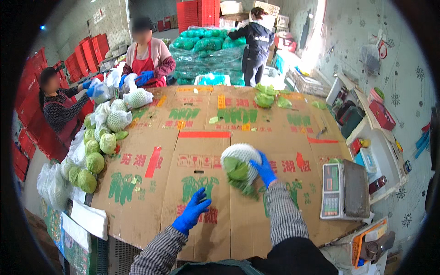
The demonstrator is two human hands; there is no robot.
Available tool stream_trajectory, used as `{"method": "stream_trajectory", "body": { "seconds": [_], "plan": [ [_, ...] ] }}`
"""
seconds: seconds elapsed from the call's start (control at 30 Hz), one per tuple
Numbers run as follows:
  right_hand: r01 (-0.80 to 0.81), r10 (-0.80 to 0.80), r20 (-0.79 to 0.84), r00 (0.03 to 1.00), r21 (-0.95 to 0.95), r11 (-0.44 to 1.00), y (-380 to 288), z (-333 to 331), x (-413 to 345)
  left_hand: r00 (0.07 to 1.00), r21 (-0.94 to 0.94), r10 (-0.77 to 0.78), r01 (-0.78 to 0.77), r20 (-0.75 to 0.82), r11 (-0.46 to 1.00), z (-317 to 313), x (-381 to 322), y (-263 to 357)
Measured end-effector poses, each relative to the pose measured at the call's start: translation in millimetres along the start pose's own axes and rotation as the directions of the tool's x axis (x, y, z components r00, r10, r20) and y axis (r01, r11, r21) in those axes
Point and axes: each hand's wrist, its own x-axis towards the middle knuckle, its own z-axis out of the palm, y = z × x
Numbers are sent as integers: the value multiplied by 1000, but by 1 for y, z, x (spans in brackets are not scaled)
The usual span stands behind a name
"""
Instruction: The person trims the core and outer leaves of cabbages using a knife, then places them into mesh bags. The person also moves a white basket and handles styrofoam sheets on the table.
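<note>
My right hand (264, 169), in a blue glove, grips the right side of a leafy green cabbage (237, 167). White foam netting covers the top and right of this cabbage, and loose green leaves hang from its lower side. Lower and to the left, my left hand (194, 209), also gloved in blue, is raised with its fingers apart and nothing in it. Both hands are over a table covered with flattened printed cardboard (202, 144).
Several cabbages (95, 162) line the left edge, some netted, near two co-workers in red aprons. White bags (90, 220) lie nearer me. A digital scale (356, 189) stands right, a knife (321, 132) beyond it. Loose leaves (264, 98) lie at the far edge; another person stands behind.
</note>
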Motion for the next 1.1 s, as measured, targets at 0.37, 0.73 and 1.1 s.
{"method": "stream_trajectory", "body": {
  "seconds": [0.37, 0.73, 1.1],
  "plan": [
    [263, -338, -141, 931, -386, 884, -104, 145, -135, 994, -301, 110, -110, -17, 947, -35, 28, 29],
    [-308, 270, 276, 922, 105, 945, -87, 293, -187, 791, 632, 474, -147, -387, 761, -164, -141, 9],
    [70, 5, 133, 991, -553, 831, 3, 231, -141, 822, 695, 569, -389, -35, 604, -171, -94, 2]
  ]
}}
